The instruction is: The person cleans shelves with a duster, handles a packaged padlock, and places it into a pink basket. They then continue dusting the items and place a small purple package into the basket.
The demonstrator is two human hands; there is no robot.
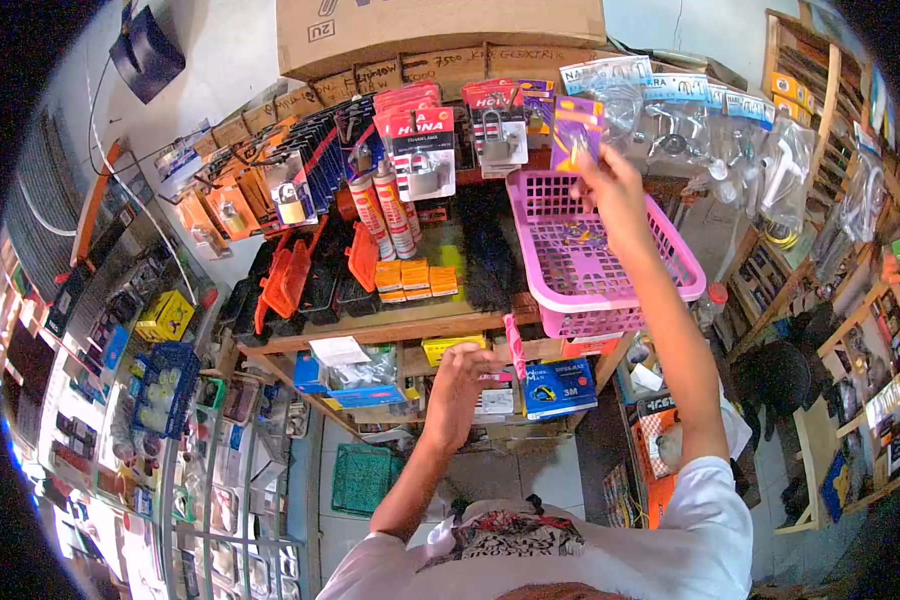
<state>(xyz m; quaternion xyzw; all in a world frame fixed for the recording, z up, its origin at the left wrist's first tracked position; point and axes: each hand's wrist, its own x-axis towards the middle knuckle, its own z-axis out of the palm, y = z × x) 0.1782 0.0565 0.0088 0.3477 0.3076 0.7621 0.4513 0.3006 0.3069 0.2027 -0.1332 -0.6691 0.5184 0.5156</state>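
Observation:
My right hand [610,195] is raised over the back of a pink plastic basket [685,285]. Its fingers pinch the lower edge of a purple and yellow blister packet [577,125], upright in front of the hanging goods. A few small packets [582,236] lie in the basket. Lower down, my left hand [458,385] is near the front of the shelf, fingers stretched and loosely bent, holding nothing I can see. Just right of it hangs a pink twisted strip [515,345]. Carded padlocks [425,165] hang left of the packet.
Bagged fittings [675,130] hang at right of the rack. Red-and-white tubes [370,215], small orange boxes [405,278] and orange-lidded black cases [285,275] stand on the wooden shelf [400,328]. Below is a blue box [560,388]. A glass display case [210,500] stands at left.

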